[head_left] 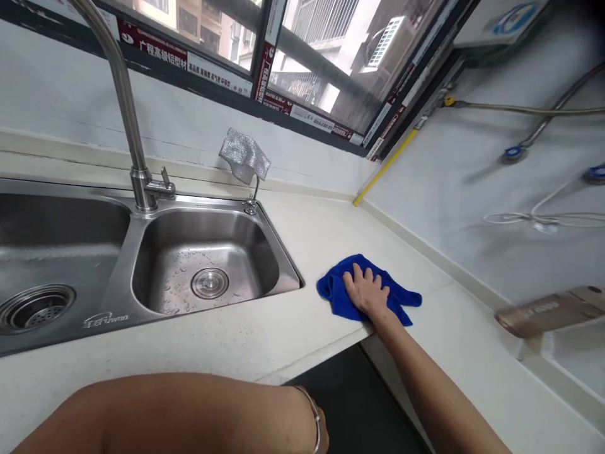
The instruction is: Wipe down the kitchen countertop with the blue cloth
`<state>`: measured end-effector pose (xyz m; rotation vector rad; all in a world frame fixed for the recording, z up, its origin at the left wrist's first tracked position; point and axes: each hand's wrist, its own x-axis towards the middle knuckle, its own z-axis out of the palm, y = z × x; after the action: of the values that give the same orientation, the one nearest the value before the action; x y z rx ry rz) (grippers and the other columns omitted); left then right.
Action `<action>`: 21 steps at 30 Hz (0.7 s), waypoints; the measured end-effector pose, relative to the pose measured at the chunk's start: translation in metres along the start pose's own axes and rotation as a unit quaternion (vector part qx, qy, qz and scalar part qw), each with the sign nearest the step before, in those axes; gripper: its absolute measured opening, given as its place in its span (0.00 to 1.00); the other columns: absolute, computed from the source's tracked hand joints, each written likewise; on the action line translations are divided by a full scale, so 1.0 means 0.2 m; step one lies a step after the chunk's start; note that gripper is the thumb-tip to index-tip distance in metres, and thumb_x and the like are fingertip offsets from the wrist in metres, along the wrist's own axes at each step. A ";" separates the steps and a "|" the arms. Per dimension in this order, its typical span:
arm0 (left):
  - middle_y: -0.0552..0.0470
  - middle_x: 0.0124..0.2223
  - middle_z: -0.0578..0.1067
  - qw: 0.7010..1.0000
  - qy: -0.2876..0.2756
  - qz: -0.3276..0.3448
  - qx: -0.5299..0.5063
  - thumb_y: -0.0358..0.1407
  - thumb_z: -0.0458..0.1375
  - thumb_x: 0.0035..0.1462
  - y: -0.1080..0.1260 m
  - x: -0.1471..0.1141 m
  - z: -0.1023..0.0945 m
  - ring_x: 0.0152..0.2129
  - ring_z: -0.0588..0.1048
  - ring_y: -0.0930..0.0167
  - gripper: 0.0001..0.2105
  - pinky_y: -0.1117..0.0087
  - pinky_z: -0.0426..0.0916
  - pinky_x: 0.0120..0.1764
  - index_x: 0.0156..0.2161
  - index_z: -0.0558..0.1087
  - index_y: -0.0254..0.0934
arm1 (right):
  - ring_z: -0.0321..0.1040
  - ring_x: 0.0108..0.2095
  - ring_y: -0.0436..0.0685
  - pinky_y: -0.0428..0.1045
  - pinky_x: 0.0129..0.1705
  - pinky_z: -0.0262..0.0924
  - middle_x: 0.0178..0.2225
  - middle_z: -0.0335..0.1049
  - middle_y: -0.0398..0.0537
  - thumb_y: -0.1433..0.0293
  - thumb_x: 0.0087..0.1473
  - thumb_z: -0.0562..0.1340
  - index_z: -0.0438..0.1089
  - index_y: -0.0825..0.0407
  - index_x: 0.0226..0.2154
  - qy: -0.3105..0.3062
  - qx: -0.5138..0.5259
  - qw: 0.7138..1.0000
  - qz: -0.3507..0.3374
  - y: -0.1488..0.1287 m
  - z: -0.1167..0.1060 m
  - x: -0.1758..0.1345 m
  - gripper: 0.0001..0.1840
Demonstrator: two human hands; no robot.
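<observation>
My right hand (367, 291) rests on a crumpled blue cloth (347, 302) on the white countertop, right of the sink. Its fingers are spread over the fabric, pressing it down. The cloth bunches around the hand, and one corner sticks out to the right. My left forearm crosses the bottom of the view with a silver bangle at the wrist. Just past the bangle a sliver of my left hand (324, 432) shows, near the counter's front edge; its fingers are hidden.
A steel double sink (125, 271) with a tall faucet (127, 113) fills the left side; water drops dot its right basin. A silver mesh cloth (244, 154) hangs over a small spout behind it. A brown package (551, 310) lies at the right. Hoses (520, 108) run along the wall.
</observation>
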<state>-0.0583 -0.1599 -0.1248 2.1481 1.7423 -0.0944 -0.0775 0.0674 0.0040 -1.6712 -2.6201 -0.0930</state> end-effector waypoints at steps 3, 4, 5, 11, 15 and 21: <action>0.42 0.27 0.78 0.994 -0.104 0.019 0.039 0.37 0.66 0.42 0.00 -0.05 -0.14 0.27 0.76 0.56 0.10 0.56 0.70 0.32 0.34 0.83 0.39 | 0.37 0.67 0.74 0.70 0.64 0.38 0.69 0.40 0.56 0.52 0.66 0.38 0.44 0.48 0.69 -0.005 -0.010 1.000 -0.025 -0.07 -0.02 -0.12 0.35; 0.41 0.28 0.79 0.989 -0.133 0.023 0.062 0.37 0.64 0.45 0.00 -0.08 -0.19 0.28 0.77 0.55 0.13 0.56 0.70 0.33 0.37 0.82 0.36 | 0.36 0.68 0.74 0.70 0.64 0.38 0.69 0.39 0.56 0.52 0.66 0.39 0.44 0.48 0.69 -0.008 -0.012 0.999 -0.037 -0.08 -0.03 -0.16 0.35; 0.39 0.30 0.79 0.984 -0.155 0.030 0.086 0.37 0.62 0.48 0.00 -0.11 -0.25 0.28 0.77 0.54 0.15 0.56 0.70 0.33 0.41 0.82 0.34 | 0.35 0.68 0.73 0.70 0.64 0.37 0.70 0.37 0.56 0.52 0.66 0.39 0.43 0.48 0.70 -0.011 -0.011 0.999 -0.050 -0.10 -0.04 -0.20 0.35; 0.36 0.36 0.80 0.979 -0.147 0.082 0.117 0.39 0.59 0.53 -0.03 -0.26 -0.36 0.30 0.78 0.54 0.19 0.58 0.71 0.33 0.47 0.79 0.32 | 0.30 0.69 0.73 0.70 0.65 0.32 0.70 0.33 0.58 0.50 0.66 0.40 0.40 0.48 0.70 -0.035 0.017 0.995 -0.090 -0.12 -0.08 -0.30 0.36; 0.34 0.35 0.80 0.990 -0.086 0.053 0.102 0.40 0.61 0.49 -0.06 -0.27 -0.28 0.31 0.78 0.49 0.18 0.50 0.71 0.35 0.44 0.80 0.35 | 0.29 0.69 0.73 0.69 0.65 0.31 0.70 0.32 0.57 0.48 0.65 0.41 0.40 0.46 0.70 -0.039 0.035 0.995 -0.084 -0.09 -0.08 -0.25 0.37; 0.34 0.37 0.80 0.988 -0.127 0.049 0.068 0.39 0.61 0.48 -0.08 -0.27 -0.30 0.35 0.78 0.47 0.19 0.48 0.73 0.35 0.46 0.80 0.37 | 0.33 0.68 0.72 0.69 0.65 0.35 0.70 0.36 0.56 0.49 0.65 0.41 0.44 0.46 0.69 -0.020 0.038 0.999 -0.030 0.15 -0.05 -0.15 0.36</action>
<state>-0.0977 -0.1881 -0.0579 2.2020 1.5218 -0.4532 -0.0381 0.0514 0.0122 -1.5860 -2.6666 0.0380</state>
